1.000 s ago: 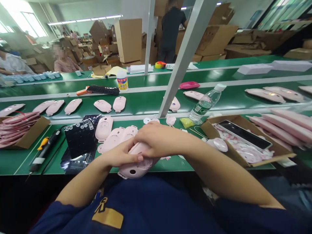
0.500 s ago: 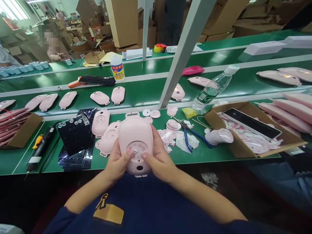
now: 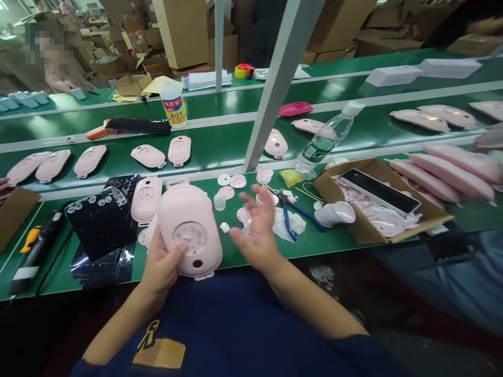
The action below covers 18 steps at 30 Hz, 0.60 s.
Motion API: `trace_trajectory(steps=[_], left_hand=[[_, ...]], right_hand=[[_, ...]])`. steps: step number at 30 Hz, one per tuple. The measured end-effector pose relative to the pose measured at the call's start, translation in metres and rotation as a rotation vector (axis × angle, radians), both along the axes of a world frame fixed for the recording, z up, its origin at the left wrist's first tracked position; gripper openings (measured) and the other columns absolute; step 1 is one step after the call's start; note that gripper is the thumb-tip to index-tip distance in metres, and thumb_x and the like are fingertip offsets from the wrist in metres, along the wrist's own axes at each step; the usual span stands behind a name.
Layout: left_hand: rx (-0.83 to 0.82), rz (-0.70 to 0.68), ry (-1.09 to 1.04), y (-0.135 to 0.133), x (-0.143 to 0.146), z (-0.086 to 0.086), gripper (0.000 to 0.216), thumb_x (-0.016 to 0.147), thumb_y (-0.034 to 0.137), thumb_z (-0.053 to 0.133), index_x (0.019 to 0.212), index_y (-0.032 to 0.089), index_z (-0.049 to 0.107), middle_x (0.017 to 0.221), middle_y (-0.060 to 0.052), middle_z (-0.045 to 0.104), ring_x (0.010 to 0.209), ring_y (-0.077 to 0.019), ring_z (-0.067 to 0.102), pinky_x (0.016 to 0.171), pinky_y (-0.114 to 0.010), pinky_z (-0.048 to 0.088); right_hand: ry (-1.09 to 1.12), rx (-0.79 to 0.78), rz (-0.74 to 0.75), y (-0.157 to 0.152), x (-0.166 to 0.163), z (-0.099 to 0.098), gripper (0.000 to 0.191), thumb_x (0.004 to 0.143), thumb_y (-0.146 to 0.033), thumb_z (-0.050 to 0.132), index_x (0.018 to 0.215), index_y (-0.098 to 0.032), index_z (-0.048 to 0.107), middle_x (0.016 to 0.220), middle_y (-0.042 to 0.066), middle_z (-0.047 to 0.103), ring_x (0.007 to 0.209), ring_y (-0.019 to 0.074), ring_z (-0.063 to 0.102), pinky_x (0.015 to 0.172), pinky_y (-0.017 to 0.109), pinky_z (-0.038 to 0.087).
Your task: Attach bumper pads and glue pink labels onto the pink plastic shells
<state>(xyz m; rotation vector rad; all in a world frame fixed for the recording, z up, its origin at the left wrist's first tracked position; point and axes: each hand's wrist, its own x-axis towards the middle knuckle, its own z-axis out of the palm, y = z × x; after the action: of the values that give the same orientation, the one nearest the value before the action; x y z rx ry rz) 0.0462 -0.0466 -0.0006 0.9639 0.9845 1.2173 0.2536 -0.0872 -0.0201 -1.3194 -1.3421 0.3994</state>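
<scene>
The left hand (image 3: pixel 162 266) grips a pink case (image 3: pixel 189 212) left of frame centre. The right hand (image 3: pixel 257 236), spread apart, hovers near it.

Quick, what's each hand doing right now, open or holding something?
Left hand: closed, its grip on a pale pink rounded plastic case, thumb on the front.
Right hand: open, fingers spread, holding nothing that shows.

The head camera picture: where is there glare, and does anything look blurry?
In the head view, pale reflections shine on the green work surface; also in the head view, the pink case held in the left hand looks fairly sharp, while the tall cardboard box in the background looks softer.
</scene>
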Motion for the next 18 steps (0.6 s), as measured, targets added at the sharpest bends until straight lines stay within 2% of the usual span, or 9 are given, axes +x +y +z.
trace_trajectory(steps=[1,2,3,5,8,11,13,16,18], left_hand=[[-0.004,0.053,-0.001,0.003,-0.003,0.001,0.063,0.052,0.030,0.092,0.108,0.021,0.063,0.097,-0.003,0.074,0.084,-0.0185,0.071,0.076,-0.027,0.060],[-0.009,0.103,-0.001,0.006,-0.006,0.001,0.063,0.050,0.029,0.092,0.105,0.021,0.063,0.095,-0.003,0.074,0.082,-0.0180,0.070,0.074,-0.027,0.061],[-0.019,0.137,0.001,0.008,-0.009,0.001,0.063,0.049,0.029,0.092,0.104,0.020,0.063,0.093,-0.003,0.074,0.081,-0.0180,0.070,0.073,-0.027,0.061],[-0.044,0.171,0.004,0.009,-0.014,0.000,0.063,0.048,0.027,0.092,0.104,0.021,0.064,0.091,-0.002,0.073,0.080,-0.0188,0.070,0.071,-0.028,0.061],[-0.054,0.174,0.029,0.011,-0.021,-0.004,0.057,0.054,0.026,0.090,0.104,0.024,0.065,0.092,-0.001,0.073,0.081,-0.0192,0.069,0.070,-0.027,0.061],[-0.032,0.172,0.040,0.016,-0.025,-0.009,0.048,0.061,0.025,0.086,0.105,0.026,0.066,0.096,0.000,0.072,0.083,-0.0173,0.067,0.072,-0.025,0.060],[-0.020,0.179,0.031,0.021,-0.025,-0.013,0.048,0.062,0.025,0.085,0.105,0.025,0.065,0.099,-0.001,0.071,0.086,-0.0172,0.067,0.076,-0.025,0.059],[0.009,0.181,0.049,0.025,-0.023,-0.017,0.054,0.061,0.027,0.085,0.110,0.023,0.062,0.103,-0.002,0.071,0.090,-0.0194,0.067,0.081,-0.030,0.059],[0.035,0.168,0.072,0.024,-0.023,-0.020,0.056,0.061,0.030,0.085,0.111,0.022,0.060,0.104,-0.003,0.071,0.091,-0.0204,0.068,0.083,-0.031,0.058]], right_hand=[[-0.105,0.021,-0.209,0.007,0.020,-0.004,0.087,0.087,-0.045,0.056,0.157,-0.030,0.006,0.158,0.016,0.022,0.142,0.0329,0.038,0.114,0.059,0.036],[-0.220,-0.027,-0.394,0.013,0.042,-0.007,0.082,0.085,-0.044,0.058,0.155,-0.026,0.018,0.153,0.018,0.028,0.143,0.0361,0.034,0.114,0.062,0.034],[-0.312,-0.122,-0.511,0.018,0.066,-0.010,0.074,0.083,-0.043,0.059,0.149,-0.024,0.032,0.148,0.019,0.035,0.142,0.0392,0.033,0.112,0.066,0.032],[-0.364,-0.319,-0.581,0.021,0.110,-0.014,0.058,0.083,-0.038,0.060,0.137,-0.020,0.050,0.140,0.020,0.045,0.136,0.0401,0.041,0.110,0.064,0.034],[-0.329,-0.477,-0.495,0.012,0.142,-0.013,0.046,0.085,-0.029,0.055,0.129,-0.013,0.058,0.128,0.021,0.056,0.121,0.0347,0.055,0.105,0.056,0.043],[-0.331,-0.519,-0.303,0.007,0.124,-0.012,0.037,0.088,-0.027,0.055,0.122,-0.016,0.064,0.118,0.015,0.063,0.103,0.0257,0.064,0.095,0.045,0.052],[-0.351,-0.514,-0.148,0.017,0.093,-0.014,0.038,0.088,-0.028,0.060,0.125,-0.020,0.064,0.121,0.010,0.064,0.106,0.0219,0.063,0.098,0.039,0.051],[-0.378,-0.521,-0.004,0.047,0.045,-0.020,0.061,0.083,-0.032,0.072,0.140,-0.021,0.054,0.138,0.013,0.055,0.127,0.0277,0.052,0.110,0.045,0.042],[-0.384,-0.550,0.023,0.070,0.025,-0.022,0.067,0.080,-0.034,0.077,0.140,-0.018,0.054,0.141,0.018,0.050,0.131,0.0352,0.046,0.109,0.054,0.039]])
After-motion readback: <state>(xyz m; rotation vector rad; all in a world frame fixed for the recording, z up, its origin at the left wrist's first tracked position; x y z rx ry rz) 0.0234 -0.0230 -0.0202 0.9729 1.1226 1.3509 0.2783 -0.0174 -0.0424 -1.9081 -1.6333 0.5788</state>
